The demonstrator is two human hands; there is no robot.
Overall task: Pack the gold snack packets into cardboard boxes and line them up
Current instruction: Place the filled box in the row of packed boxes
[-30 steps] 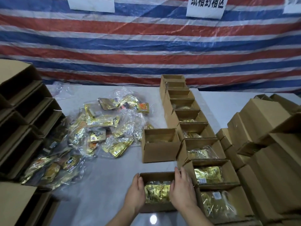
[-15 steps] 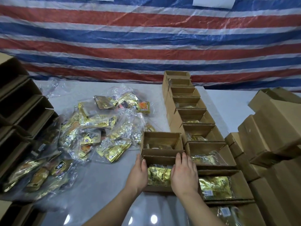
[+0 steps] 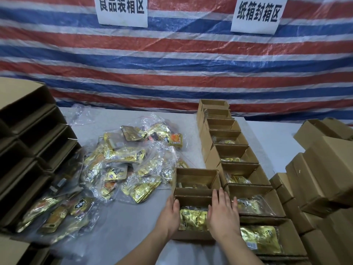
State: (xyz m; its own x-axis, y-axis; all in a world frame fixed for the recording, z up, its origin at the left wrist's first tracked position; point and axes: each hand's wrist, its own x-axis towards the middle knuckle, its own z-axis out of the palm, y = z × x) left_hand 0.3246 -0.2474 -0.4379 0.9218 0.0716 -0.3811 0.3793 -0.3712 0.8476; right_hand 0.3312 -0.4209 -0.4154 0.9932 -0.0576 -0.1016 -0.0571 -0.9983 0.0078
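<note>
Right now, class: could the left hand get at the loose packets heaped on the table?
Probably yes: the left hand rests on the box, and only bare table lies between it and the packet heap.

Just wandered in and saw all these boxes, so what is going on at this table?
A person is packing gold snack packets into small cardboard boxes. Both hands, left hand and right hand, rest flat on the sides of an open box with a gold packet inside, set against another open box beyond it. A line of filled boxes runs along the right. A heap of loose packets waits on the left.
</note>
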